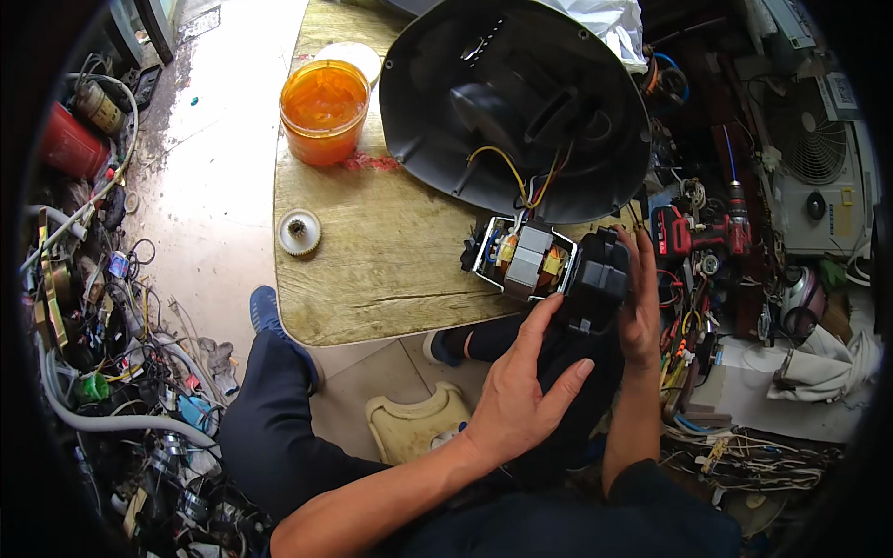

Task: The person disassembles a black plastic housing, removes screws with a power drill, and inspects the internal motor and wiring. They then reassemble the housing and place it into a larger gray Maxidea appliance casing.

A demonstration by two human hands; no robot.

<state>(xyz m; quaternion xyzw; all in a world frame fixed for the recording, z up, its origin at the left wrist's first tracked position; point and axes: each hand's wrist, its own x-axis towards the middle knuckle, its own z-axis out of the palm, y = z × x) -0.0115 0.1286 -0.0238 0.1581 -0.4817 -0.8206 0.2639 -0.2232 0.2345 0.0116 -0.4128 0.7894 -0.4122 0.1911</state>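
Observation:
An electric motor [532,257] with a metal frame, grey core and yellow-wrapped coils rests near the table's right front edge. Against its right end sits a black plastic housing [596,284]. My left hand [521,395] has thumb and index finger spread, with the index fingertip at the near side of motor and housing. Along the housing's right side stands my right hand [640,307], fingers stretched out; its palm side is partly hidden. Yellow, red and white wires [535,191] run from the motor into a large black plastic shell [419,112] lying hollow side up.
On the wooden table [372,260] stand a tub of orange grease [324,116], a pale lid [358,58] and a white gear [299,244]. Cables and parts clutter the floor at left. At right lie a red-black cordless drill [684,232] and wires. A cream stool [419,423] is below.

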